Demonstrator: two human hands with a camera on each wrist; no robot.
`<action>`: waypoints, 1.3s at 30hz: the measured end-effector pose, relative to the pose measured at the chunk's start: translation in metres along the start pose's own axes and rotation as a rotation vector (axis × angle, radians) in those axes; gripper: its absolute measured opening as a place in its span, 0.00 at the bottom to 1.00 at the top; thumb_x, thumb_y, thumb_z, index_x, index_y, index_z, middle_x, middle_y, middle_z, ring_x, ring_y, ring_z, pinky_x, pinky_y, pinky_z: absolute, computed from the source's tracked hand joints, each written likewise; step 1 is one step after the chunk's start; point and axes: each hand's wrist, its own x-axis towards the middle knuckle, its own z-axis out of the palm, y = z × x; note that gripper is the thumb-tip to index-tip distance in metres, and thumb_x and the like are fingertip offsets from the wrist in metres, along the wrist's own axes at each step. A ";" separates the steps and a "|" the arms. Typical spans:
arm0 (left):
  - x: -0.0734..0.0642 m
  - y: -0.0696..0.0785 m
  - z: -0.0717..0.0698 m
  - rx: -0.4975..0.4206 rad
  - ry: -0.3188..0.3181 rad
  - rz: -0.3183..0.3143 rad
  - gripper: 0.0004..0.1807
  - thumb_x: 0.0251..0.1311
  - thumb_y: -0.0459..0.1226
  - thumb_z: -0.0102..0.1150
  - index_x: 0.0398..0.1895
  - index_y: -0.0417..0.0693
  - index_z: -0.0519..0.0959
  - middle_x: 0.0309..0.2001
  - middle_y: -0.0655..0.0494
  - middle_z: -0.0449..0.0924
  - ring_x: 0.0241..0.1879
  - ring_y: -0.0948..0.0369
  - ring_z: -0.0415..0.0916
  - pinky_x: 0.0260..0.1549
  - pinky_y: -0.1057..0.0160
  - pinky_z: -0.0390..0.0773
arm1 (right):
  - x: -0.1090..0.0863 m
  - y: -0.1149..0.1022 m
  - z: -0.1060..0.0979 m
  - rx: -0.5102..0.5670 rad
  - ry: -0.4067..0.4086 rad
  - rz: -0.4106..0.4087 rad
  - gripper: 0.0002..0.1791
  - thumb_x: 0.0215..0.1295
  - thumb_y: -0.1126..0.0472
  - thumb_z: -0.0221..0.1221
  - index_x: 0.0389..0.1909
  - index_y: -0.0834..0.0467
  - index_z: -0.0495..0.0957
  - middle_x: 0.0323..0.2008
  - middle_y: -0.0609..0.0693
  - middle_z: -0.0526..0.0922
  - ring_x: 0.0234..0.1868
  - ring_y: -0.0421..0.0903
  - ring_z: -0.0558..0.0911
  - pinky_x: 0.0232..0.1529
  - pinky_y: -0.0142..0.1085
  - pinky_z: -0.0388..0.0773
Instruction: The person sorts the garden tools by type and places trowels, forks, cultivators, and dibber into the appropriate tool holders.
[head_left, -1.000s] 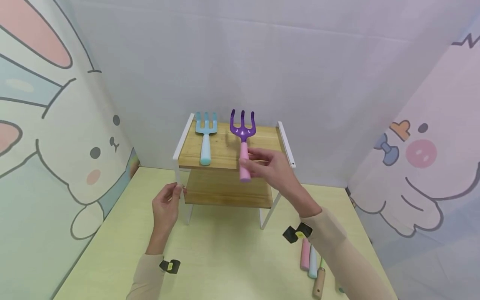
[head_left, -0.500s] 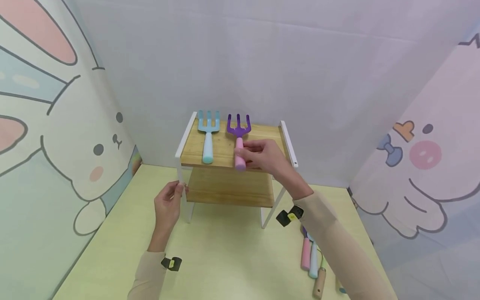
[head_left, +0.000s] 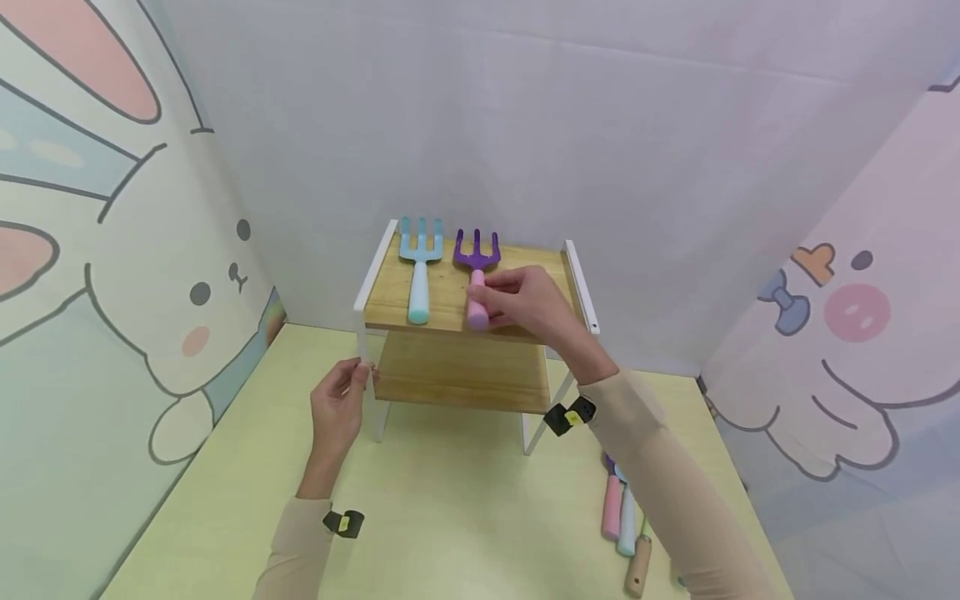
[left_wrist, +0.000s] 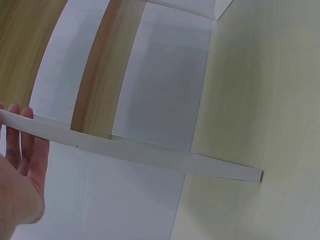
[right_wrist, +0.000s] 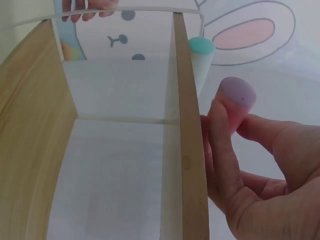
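Observation:
A purple garden hand fork (head_left: 477, 260) with a pink handle lies along the top board of a small two-tier shelf (head_left: 442, 292). My right hand (head_left: 534, 304) pinches its pink handle (right_wrist: 235, 102) between thumb and fingers, close to the board's front edge. Left of it, a light blue hand fork (head_left: 420, 275) rests on the same board, tines toward the back. My left hand (head_left: 339, 408) holds the shelf's white left front leg (left_wrist: 125, 150), its fingers curled behind the leg in the left wrist view.
Below is a second wooden board (head_left: 461, 371). On the yellow-green table (head_left: 442, 517), right of the shelf, lie more tools: one with a pink handle (head_left: 611, 507), one with a light blue handle (head_left: 627, 521) and one with a wooden handle (head_left: 638, 567). A curtain (head_left: 495, 125) hangs behind.
The purple fork has come down onto the top board, its handle moving back and slightly left with my right hand. My left hand has kept its place on the leg.

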 end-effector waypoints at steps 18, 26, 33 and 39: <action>0.001 -0.002 0.001 -0.001 0.009 -0.030 0.09 0.65 0.29 0.53 0.39 0.27 0.77 0.37 0.30 0.79 0.37 0.53 0.82 0.39 0.70 0.79 | -0.007 0.007 -0.001 -0.181 0.087 -0.127 0.20 0.65 0.52 0.59 0.52 0.60 0.76 0.42 0.53 0.81 0.30 0.47 0.85 0.30 0.37 0.82; 0.000 -0.001 0.000 0.040 0.012 -0.004 0.09 0.66 0.30 0.53 0.39 0.29 0.78 0.35 0.33 0.80 0.36 0.55 0.82 0.42 0.67 0.79 | -0.021 0.012 -0.002 -0.162 0.135 -0.224 0.20 0.64 0.53 0.60 0.53 0.59 0.76 0.42 0.51 0.81 0.31 0.47 0.84 0.31 0.39 0.82; -0.002 -0.005 -0.002 0.062 0.005 0.026 0.08 0.66 0.29 0.52 0.39 0.31 0.78 0.34 0.34 0.81 0.35 0.53 0.82 0.41 0.69 0.78 | -0.032 0.020 -0.002 -0.196 0.161 -0.306 0.17 0.65 0.55 0.60 0.51 0.60 0.77 0.39 0.50 0.82 0.34 0.45 0.83 0.34 0.38 0.81; -0.002 -0.001 0.000 0.071 -0.001 0.022 0.08 0.66 0.29 0.52 0.40 0.30 0.78 0.35 0.33 0.81 0.36 0.48 0.81 0.42 0.69 0.77 | -0.056 0.016 -0.001 -0.157 0.180 -0.356 0.14 0.65 0.59 0.59 0.47 0.64 0.76 0.40 0.54 0.81 0.37 0.51 0.82 0.39 0.37 0.79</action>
